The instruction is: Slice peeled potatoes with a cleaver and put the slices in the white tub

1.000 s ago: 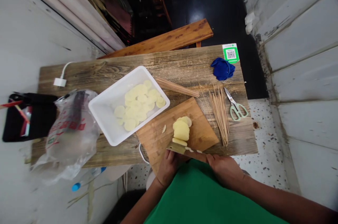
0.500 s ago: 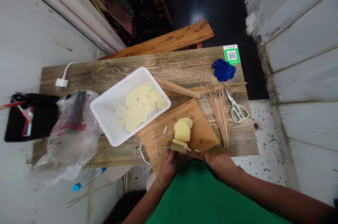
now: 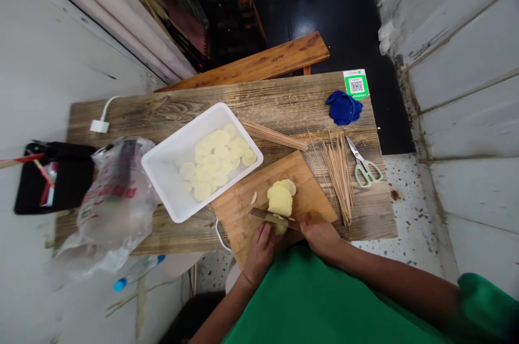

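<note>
My right hand (image 3: 322,238) is closed around the handle end of a knife (image 3: 261,215), whose broad blade points left across the wooden cutting board (image 3: 235,214). Just in front of my body, my left hand (image 3: 261,246) has its fingers bent onto a pale yellow potato piece (image 3: 281,226), close behind the blade. Beyond the knife lies a leaning row of potato slices (image 3: 279,200), and a thin sliver (image 3: 254,198) rests apart to the left. More round slices fill part of a white plastic tub (image 3: 162,171) that overlaps the board's left corner.
Wooden skewers (image 3: 339,182) lie in a loose pile right of the board, with another bundle (image 3: 275,136) behind it. Scissors (image 3: 364,163), a blue cloth (image 3: 343,107) and a QR card (image 3: 357,84) sit at right. Leftward are a plastic bag (image 3: 113,203) and a black case (image 3: 75,176).
The knife and my right hand have moved left and slightly away from my body. The blade is now against the near end of the slice row, and the potato piece shows behind it.
</note>
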The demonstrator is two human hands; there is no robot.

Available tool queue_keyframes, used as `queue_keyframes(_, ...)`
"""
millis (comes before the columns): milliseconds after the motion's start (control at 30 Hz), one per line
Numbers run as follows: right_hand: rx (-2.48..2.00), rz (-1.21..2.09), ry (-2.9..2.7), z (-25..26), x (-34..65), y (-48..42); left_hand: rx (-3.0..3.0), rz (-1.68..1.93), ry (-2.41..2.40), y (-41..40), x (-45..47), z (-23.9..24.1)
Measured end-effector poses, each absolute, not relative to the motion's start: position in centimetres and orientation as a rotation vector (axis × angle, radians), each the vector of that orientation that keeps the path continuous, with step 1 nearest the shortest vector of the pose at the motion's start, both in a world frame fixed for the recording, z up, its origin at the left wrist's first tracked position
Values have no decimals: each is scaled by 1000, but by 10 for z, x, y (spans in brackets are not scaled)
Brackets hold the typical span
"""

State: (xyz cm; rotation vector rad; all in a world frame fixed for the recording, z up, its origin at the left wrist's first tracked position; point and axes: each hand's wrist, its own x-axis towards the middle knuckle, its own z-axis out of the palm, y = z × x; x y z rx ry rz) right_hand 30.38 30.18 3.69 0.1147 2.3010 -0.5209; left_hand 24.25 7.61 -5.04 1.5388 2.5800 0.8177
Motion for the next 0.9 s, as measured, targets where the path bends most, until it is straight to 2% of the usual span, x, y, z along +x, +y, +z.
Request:
queue_keyframes(333,172,-516,2238,93,338,313,1028,902,2312,79,237,-25)
queue_keyframes(900,163,-546,2224,79,331,315,1127,882,2402,80,238,-31)
